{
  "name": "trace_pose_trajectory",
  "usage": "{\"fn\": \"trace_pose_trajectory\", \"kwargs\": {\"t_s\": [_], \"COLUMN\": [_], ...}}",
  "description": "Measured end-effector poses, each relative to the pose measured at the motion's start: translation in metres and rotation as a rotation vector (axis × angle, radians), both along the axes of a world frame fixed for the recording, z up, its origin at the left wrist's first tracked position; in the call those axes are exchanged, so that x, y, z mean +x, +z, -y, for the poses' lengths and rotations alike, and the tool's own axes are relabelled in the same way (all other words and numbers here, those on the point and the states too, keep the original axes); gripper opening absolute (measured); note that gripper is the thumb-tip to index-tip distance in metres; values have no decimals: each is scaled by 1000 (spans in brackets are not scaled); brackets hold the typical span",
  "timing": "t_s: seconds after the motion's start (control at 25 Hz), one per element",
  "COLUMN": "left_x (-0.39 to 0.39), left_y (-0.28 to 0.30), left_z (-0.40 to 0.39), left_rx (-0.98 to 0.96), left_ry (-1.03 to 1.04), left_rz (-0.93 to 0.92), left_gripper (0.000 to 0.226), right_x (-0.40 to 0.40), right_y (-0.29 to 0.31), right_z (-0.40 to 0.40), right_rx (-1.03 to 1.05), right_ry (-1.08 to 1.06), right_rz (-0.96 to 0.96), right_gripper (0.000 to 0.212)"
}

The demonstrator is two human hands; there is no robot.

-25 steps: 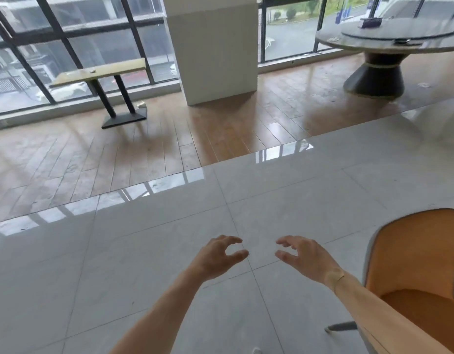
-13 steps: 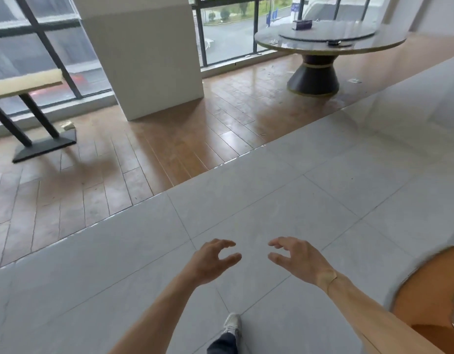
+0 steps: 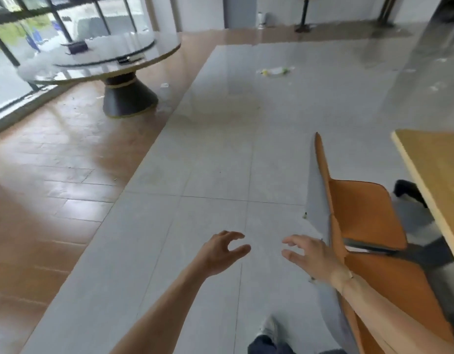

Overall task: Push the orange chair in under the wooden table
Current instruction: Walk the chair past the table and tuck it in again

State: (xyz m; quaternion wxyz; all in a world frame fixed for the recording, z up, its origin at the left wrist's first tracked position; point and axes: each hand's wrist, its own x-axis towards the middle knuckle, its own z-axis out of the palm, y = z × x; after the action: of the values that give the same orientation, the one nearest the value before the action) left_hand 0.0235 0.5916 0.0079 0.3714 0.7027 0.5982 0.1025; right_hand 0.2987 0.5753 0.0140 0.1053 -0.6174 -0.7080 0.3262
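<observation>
Approach step: both hands, left (image 3: pixel 221 254) and right (image 3: pixel 312 256), loosely open, empty. Next: grip orange chair (image 3: pixel 361 213), push toward counter (image 3: pixel 435 162).

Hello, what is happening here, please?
A person stands on a tiled floor beside an orange chair, which faces a wooden table at the right. The chair is not yet under the table. Both hands are held out in front with loosely curled fingers and hold nothing: the left hand over bare floor, the right hand close to the chair's grey back; whether it touches cannot be told.
</observation>
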Motion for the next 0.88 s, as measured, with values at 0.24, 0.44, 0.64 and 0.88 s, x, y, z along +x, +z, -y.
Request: {"fn": "trace_pose_trajectory", "kwargs": {"t_s": [0.24, 0.44, 0.64, 0.88], "left_x": [123, 205, 289, 348], "left_y": [5, -4, -14, -42], "left_z": [-137, -201, -229, -244], "left_rx": [2, -8, -35, 40], "left_ry": [-400, -651, -1038, -1530], "left_rz": [-79, -114, -90, -171], "left_gripper": [64, 61, 68, 68], "right_x": [96, 138, 154, 112], "right_y": [-2, -9, -26, -47], "right_z": [-48, -47, -9, 10], "right_rx": [-23, -47, -114, -220], "right_ry": [-329, -562, -891, -1265], "right_rz": [-6, 6, -12, -24], "right_gripper": [45, 47, 51, 48]}}
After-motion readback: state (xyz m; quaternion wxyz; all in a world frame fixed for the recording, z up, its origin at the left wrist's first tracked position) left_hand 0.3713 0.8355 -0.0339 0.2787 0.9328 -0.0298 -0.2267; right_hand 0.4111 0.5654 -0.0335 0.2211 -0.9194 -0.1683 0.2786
